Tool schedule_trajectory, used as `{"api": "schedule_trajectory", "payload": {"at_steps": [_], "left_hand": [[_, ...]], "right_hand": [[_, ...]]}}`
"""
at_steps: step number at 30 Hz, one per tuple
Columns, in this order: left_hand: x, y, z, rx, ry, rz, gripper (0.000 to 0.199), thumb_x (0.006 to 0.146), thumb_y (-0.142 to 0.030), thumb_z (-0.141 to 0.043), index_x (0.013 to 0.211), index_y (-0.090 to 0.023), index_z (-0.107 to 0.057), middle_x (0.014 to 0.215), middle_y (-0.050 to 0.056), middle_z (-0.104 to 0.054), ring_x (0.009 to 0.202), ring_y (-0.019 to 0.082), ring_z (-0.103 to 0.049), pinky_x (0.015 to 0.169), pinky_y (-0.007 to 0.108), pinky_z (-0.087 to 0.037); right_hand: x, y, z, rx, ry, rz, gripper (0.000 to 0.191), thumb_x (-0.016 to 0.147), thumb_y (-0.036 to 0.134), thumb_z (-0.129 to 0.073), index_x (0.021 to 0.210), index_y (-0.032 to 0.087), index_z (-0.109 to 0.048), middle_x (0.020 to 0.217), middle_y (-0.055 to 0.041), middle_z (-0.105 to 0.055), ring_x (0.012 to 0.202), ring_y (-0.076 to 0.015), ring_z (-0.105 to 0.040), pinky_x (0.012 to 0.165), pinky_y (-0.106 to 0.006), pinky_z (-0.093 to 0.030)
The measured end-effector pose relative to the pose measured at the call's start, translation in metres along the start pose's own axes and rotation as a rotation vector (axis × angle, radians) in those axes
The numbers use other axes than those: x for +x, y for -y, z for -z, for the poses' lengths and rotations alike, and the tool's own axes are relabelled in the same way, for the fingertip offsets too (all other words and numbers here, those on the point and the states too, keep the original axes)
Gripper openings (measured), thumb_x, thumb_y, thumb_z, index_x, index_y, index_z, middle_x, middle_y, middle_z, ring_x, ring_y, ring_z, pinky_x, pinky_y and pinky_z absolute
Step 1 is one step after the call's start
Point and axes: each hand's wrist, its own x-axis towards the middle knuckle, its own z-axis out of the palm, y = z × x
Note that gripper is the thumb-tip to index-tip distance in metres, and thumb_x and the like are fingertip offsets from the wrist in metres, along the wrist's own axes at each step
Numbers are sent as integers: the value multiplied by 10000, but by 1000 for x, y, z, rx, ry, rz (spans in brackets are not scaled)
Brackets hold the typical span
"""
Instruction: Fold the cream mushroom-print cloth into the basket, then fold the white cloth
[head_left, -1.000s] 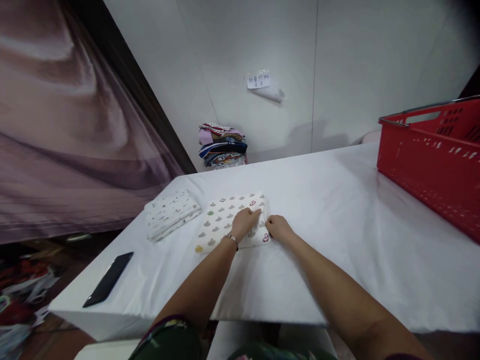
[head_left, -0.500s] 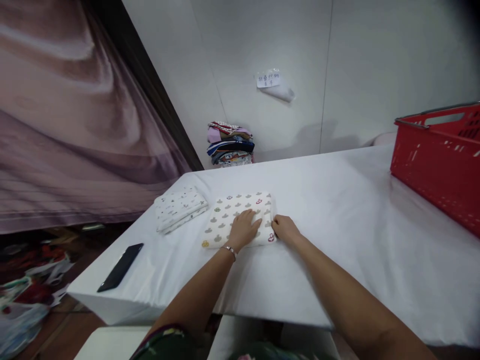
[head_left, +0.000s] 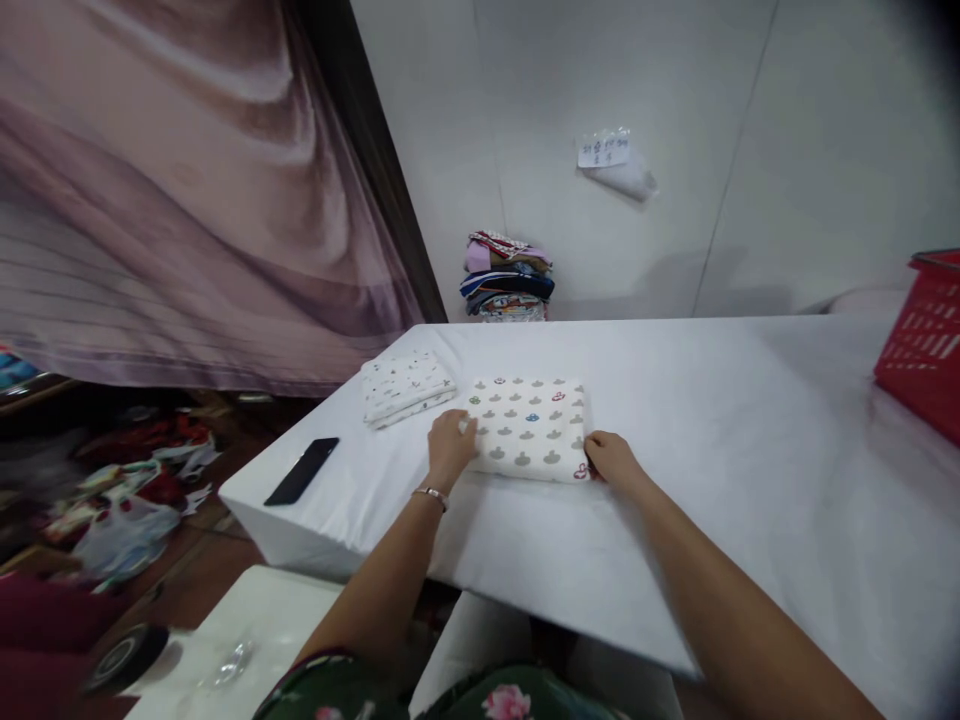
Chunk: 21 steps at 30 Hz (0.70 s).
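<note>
- Cloth of white fabric, folded into a flat rectangle and printed with rows of grey shapes and a few coloured ones [head_left: 525, 430], lies on the white-draped counter [head_left: 712, 400], directly between the two hands.
- Its long axis runs side to side, roughly along the line I would draw from one hand to the other; the short edges face the hands.
- I have the left hand [head_left: 450, 450] at the left short edge, fingers bent and partly spread, thumb toward the print. The right hand [head_left: 615, 460] is at the right short edge, toward the near corner, curled much tighter.
- Neither hand is clearly nearer: both look to be in contact. Whether either really pinches the layers or merely presses against them, I cannot tell.
- Beyond the left hand, up and to the left, I see a second folded cloth, white with small dark prints [head_left: 407, 388]; the flat black rectangular slab [head_left: 302, 471] lies nearer the counter's left end.
- Hidden from me: the fingertips of both hands, the cloth's underside, and part of its left edge behind the left hand.
- The red plastic basket [head_left: 926, 340] is cut off at the right, and the writing on the white paper label [head_left: 606, 150] is too blurred to read.
</note>
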Motion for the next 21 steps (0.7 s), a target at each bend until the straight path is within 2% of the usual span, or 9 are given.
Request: {"api": "schedule_trajectory", "payload": {"at_steps": [3, 5, 7, 10, 14, 17, 21], "left_hand": [[-6, 32, 11, 5, 41, 237, 365, 838, -429, -429, 1009, -168, -619, 1072, 106, -638, 972, 242, -577, 815, 338, -434], [-10, 40, 14, -25, 140, 314, 405, 845, -496, -373, 878, -182, -628, 928, 87, -669, 854, 232, -602, 715, 317, -432], [-13, 40, 12, -52, 220, 353, 459, 845, -548, -327, 758, -194, -606, 787, 68, -669, 760, 224, -603, 644, 304, -409], [-13, 34, 7, -64, 203, 367, 444, 834, -562, -339, 714, -200, -565, 705, 53, -648, 707, 214, -592, 602, 292, -381], [-10, 34, 2, 23, 149, 329, 382, 837, -521, -370, 699, -201, -527, 758, 61, -644, 727, 217, -584, 597, 297, -362], [-11, 37, 1, 55, 157, 302, 372, 847, -509, -366, 689, -203, -509, 765, 63, -644, 729, 216, -583, 596, 296, -359], [-14, 38, 5, -40, 185, 295, 402, 848, -547, -345, 696, -213, -508, 714, 42, -644, 690, 196, -585, 583, 279, -370]], "right_hand": [[2, -2, -2, 44, 30, -42, 206, 807, 221, -422, 814, 157, -617, 500, -4, -588, 402, -120, -535, 446, -204, -386], [2, -2, -2, 44, 41, -62, 207, 807, 219, -434, 867, 150, -619, 507, -8, -594, 407, -128, -545, 436, -206, -392], [1, -1, -3, 33, 45, -73, 209, 811, 212, -437, 886, 145, -620, 514, -11, -597, 411, -129, -549, 430, -205, -392], [0, 0, -2, -14, 42, -60, 190, 805, 173, -442, 854, 146, -624, 561, -19, -620, 418, -112, -547, 442, -194, -388], [1, -1, -2, -61, 11, -32, 164, 803, 168, -467, 819, 153, -630, 657, -27, -655, 474, -96, -565, 485, -182, -391], [1, -1, -2, -84, 10, -39, 159, 804, 180, -470, 807, 152, -626, 615, -21, -635, 491, -105, -571, 495, -187, -395], [-1, -1, 0, 0, 55, -64, 165, 810, 192, -441, 796, 158, -602, 521, -8, -588, 434, -116, -546, 449, -198, -403]]}}
